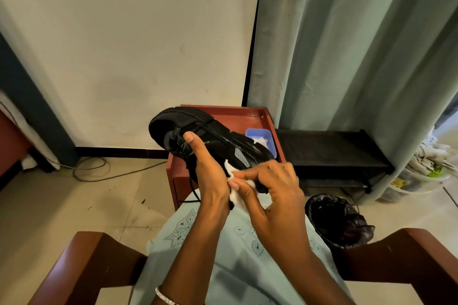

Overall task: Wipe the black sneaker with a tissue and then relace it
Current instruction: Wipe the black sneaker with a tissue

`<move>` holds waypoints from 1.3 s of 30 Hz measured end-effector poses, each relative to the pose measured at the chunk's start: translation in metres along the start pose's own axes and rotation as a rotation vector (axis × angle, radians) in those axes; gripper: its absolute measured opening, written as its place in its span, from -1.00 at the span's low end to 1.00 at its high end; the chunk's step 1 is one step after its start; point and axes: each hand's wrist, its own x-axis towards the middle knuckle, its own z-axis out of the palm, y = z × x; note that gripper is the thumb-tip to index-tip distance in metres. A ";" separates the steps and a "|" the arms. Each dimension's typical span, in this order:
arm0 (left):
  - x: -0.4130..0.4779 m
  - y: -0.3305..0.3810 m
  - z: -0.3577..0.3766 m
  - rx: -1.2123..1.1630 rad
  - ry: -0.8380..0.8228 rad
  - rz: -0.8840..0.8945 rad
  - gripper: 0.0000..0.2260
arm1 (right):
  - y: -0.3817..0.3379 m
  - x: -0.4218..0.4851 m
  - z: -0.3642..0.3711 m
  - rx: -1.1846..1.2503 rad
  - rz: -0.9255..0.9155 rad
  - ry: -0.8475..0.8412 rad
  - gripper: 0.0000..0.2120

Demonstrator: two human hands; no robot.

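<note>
- From the head camera, you hold the black sneaker [198, 136] up in the air, above your lap [238, 255] and just in front of the red-brown table [250, 114]. Its toe points far and left. Its heel end comes near and right, toward your hands.
- Your left hand [209, 171] grips the sneaker. The thumb lies across the top by the laces. The other fingers go round the back, where you cannot see them.
- Your right hand [275, 186] pinches a white tissue [235, 192] between thumb and fingers and presses it on the side of the sneaker near the heel. This looks like the wiping step. The relacing is not yet begun.
- A black lace [195, 190] hangs down below the sneaker, close to your left wrist.
- A blue dish [264, 135] with something white in it sits on the table, just behind the sneaker. A black bin bag [339, 220] stands on the floor to your right.
- What could go wrong:
- The sneaker rests in one hand only. If you rub hard, it could twist or slip out and drop on your lap.
- The tissue is thin and bunched up. Hard rubbing could tear it and leave white bits on the black shoe.
- The hanging lace could catch on your wrist or fingers and get pulled.
- The heel swings close to the blue dish. A big move could knock it.
</note>
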 end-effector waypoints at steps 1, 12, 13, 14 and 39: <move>0.002 0.000 -0.001 0.001 0.022 0.010 -0.44 | 0.001 -0.005 -0.001 -0.002 -0.013 -0.003 -0.79; -0.001 -0.002 0.003 0.089 -0.014 0.037 -0.50 | 0.021 0.047 0.006 -0.145 -0.007 0.073 -0.92; -0.001 -0.002 0.004 0.114 -0.011 0.041 -0.51 | 0.024 0.050 0.005 -0.181 0.000 0.059 -0.90; 0.000 -0.001 0.003 0.130 -0.008 0.042 -0.52 | 0.026 0.049 0.004 -0.214 -0.006 0.044 -0.88; 0.014 -0.004 -0.009 0.198 -0.023 0.014 -0.31 | 0.037 0.021 -0.016 -0.174 -0.144 -0.016 -0.79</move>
